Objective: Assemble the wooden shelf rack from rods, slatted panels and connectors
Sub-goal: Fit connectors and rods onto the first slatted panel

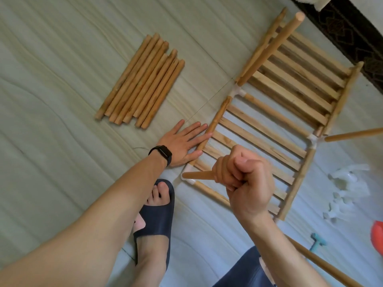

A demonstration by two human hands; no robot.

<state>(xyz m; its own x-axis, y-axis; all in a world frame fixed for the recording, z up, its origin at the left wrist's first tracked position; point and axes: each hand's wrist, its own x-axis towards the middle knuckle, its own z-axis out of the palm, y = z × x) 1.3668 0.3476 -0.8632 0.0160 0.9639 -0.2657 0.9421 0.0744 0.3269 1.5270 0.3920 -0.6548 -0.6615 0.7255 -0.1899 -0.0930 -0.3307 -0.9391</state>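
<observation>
With left hand [182, 142] flat beside the corner connector [187, 168] and right hand [245, 183] fisted round the rod [199, 175] entering it, we risk jamming it crooked.

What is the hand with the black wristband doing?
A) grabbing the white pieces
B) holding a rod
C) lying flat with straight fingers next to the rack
C: the left hand lies flat, its fingers straight against the rack's side rod.

You've got the spare rods [141, 81] on the floor [51, 100], left of the rack [269, 118]. Connectors [346, 189] lie to its right.
</observation>
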